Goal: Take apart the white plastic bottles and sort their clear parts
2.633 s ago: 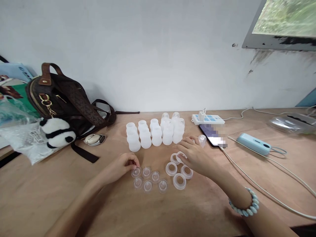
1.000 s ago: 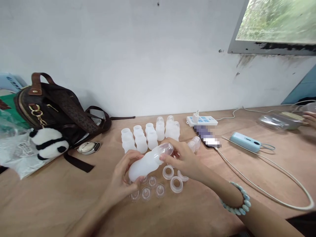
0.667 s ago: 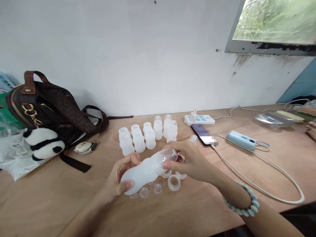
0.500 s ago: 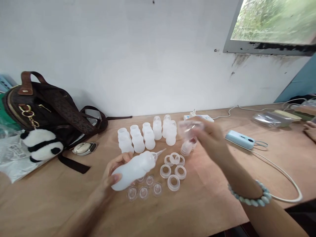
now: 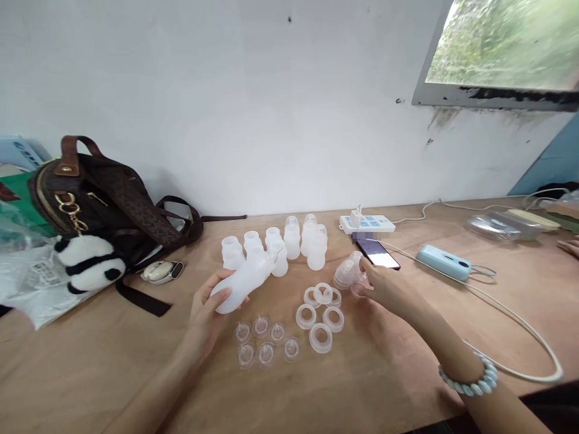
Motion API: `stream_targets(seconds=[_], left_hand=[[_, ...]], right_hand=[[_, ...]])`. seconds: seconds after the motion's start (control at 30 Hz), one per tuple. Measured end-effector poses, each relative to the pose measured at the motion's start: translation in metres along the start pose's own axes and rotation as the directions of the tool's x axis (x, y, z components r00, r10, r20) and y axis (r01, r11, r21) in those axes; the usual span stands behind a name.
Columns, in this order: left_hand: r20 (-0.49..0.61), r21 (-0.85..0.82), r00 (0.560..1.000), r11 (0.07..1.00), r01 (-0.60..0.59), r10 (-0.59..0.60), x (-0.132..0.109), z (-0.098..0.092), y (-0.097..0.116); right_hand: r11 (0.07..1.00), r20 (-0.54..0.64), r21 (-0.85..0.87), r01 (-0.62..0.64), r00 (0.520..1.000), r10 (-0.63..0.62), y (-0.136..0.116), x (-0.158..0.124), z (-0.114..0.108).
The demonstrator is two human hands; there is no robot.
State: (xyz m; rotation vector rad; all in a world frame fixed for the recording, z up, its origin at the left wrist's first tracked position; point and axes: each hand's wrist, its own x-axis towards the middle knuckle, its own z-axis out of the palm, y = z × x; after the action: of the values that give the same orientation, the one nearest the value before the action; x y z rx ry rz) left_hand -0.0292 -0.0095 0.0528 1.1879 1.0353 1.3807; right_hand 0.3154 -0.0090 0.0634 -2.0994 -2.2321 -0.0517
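Observation:
My left hand (image 5: 212,301) is closed round a frosted white squeeze bottle (image 5: 244,280), held tilted above the table with its narrow clear tip pointing up and right. My right hand (image 5: 377,283) is down at a cluster of clear domed caps (image 5: 345,272), its fingers closed on one clear cap (image 5: 359,288) at table height. Below the bottle, several clear nipples (image 5: 266,354) lie in two rows. Several frosted screw rings (image 5: 321,338) lie between the nipples and the caps, some overlapping.
Frosted bottles without caps (image 5: 232,253) and capped bottles (image 5: 316,248) stand towards the wall. A phone (image 5: 377,253), a power strip (image 5: 380,224) and a blue power bank (image 5: 443,261) with a cable lie right. A backpack (image 5: 104,187) and beige mouse (image 5: 161,272) are left; another person's hand (image 5: 570,247) shows far right.
My right hand has come down from above the clear caps with a cap in its fingers, uncovering the phone. The bottle in my left hand has risen slightly, showing more nipples.

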Motion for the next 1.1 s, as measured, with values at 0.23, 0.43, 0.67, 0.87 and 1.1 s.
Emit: stream_targets(seconds=[0.23, 0.43, 0.67, 0.87, 1.1], left_hand=[[0.105, 0.16, 0.983, 0.973, -0.167, 0.151, -0.004, -0.002, -0.006], [0.21, 0.391, 0.916, 0.829, -0.4, 0.342, -0.011, 0.008, 0.004], [0.425, 0.439, 0.772, 0.638, -0.633, 0.473, -0.022, 0.012, -0.001], [0.514, 0.442, 0.721, 0.577, -0.687, 0.465, -0.021, 0.008, -0.001], [0.446, 0.418, 0.799, 0.695, -0.585, 0.404, -0.022, 0.007, 0.003]], right_hand=[[1.0, -0.204, 0.01, -0.026, 0.979, 0.027, -0.016, -0.003, -0.024], [0.714, -0.199, 0.631, 0.305, 0.952, -0.231, -0.061, -0.006, -0.036], [0.113, 0.01, 0.993, 0.022, 0.962, -0.273, -0.106, -0.002, -0.004], [0.085, -0.106, 0.989, 0.124, 0.976, -0.19, -0.109, -0.004, 0.007], [0.219, -0.271, 0.925, 0.311, 0.943, -0.194, -0.108, -0.009, 0.016]])
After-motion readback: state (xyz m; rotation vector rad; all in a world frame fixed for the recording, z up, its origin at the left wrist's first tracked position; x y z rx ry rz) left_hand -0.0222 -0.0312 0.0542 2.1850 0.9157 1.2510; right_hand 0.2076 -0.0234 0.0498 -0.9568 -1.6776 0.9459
